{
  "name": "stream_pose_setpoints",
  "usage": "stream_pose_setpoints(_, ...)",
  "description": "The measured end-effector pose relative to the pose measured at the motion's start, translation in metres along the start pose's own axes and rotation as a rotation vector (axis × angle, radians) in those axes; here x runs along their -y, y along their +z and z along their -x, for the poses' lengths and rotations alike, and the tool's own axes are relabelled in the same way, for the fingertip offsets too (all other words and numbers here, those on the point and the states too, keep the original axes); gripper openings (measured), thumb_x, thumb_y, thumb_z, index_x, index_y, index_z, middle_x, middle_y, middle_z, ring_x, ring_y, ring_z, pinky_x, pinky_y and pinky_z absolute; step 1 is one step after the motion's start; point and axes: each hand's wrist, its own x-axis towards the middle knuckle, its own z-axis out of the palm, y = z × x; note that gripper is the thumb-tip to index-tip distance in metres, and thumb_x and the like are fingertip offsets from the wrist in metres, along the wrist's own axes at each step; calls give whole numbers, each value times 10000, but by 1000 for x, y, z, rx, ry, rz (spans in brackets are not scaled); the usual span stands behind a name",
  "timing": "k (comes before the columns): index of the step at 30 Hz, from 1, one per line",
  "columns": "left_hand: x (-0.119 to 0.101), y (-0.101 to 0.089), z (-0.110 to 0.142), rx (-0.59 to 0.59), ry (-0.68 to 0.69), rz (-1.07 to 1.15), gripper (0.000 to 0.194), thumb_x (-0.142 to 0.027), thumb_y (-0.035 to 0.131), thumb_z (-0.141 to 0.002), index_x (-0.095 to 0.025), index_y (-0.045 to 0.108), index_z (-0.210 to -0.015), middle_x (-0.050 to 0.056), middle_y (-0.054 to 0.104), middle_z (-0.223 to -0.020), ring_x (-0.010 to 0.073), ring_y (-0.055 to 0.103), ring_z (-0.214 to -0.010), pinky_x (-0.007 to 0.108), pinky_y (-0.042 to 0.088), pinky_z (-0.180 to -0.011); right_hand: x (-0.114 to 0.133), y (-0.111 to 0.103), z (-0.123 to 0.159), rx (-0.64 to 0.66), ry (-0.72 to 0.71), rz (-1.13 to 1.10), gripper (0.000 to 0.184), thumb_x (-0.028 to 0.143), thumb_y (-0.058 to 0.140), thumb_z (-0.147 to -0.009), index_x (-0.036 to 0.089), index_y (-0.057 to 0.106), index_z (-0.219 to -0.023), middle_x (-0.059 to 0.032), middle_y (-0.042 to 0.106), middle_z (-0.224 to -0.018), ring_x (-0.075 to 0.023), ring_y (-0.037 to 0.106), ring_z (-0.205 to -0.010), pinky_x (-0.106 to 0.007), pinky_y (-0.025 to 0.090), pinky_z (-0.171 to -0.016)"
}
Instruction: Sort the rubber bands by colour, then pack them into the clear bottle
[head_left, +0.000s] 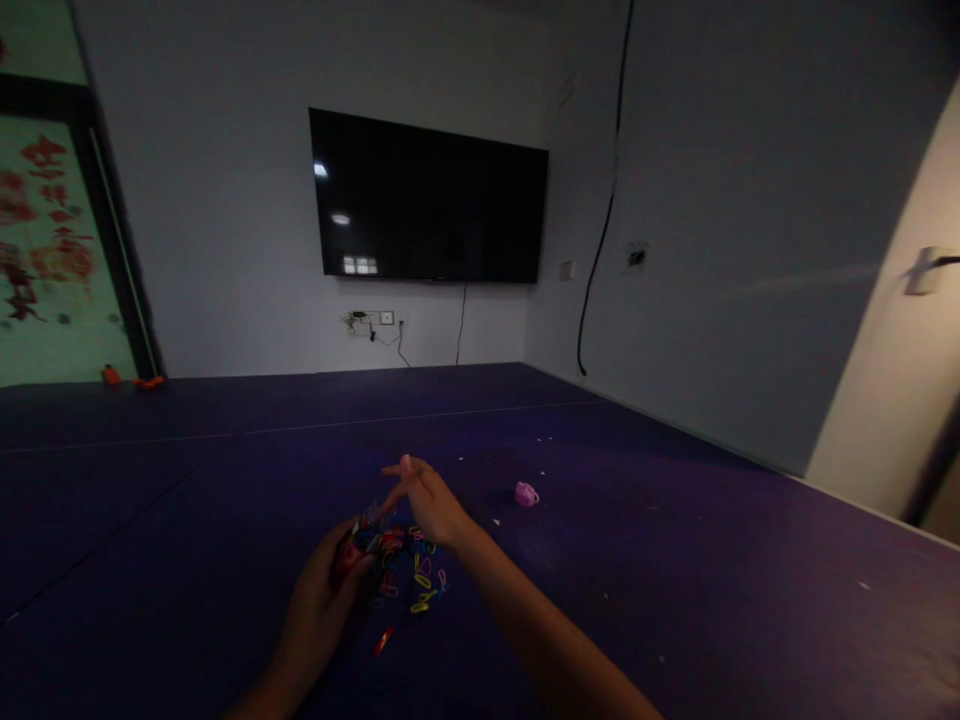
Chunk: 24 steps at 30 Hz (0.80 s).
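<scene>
Colourful small hair ties [422, 578], yellow, pink, blue and red, lie in a loose heap on the dark purple floor. Beside them, my left hand [324, 590] is closed around a small, clear-looking container [351, 556] with red and other coloured bits showing; its full shape is hidden by my fingers. My right hand [429, 502] reaches over from the right with fingers stretched apart, one finger at the container's top edge. Nothing can be made out in that hand. A red-orange band [383, 640] lies apart, nearer to me.
A small pink cup-like piece with a loop handle [526, 494] sits on the purple floor [675, 580] right of my hands. White scraps are scattered about. A television [431, 200] hangs on the far wall, with a black cable [600, 250] on the right wall.
</scene>
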Motion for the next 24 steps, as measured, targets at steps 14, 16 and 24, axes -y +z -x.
stream_pose_setpoints(14,-3,0,6,48,80,-59,436,-475,599,-711,-248,591,-1084,85,661,-1044,266,623,-940,422,503,-819,-1,3,9,275,22,78,686,654,127,-849,267,641,-1084,-39,414,-1389,-281,66,-1381,-632,-135,-1016)
stream_pose_setpoints(16,-4,-1,6,55,71,-55,440,-481,607,-704,-246,594,-1075,86,664,-1034,266,624,-930,427,499,-824,-2,5,10,264,28,82,678,664,149,-842,266,629,-1109,-47,414,-1388,-280,79,-1380,-630,-118,-1024)
stream_pose_setpoints(24,-5,1,4,22,-1,-9,455,-479,590,-719,-228,579,-1098,82,663,-1048,260,626,-938,417,491,-844,3,-5,5,121,80,2,737,646,78,-851,253,679,-1016,-73,617,-1176,-249,195,-1361,-604,-147,-1027)
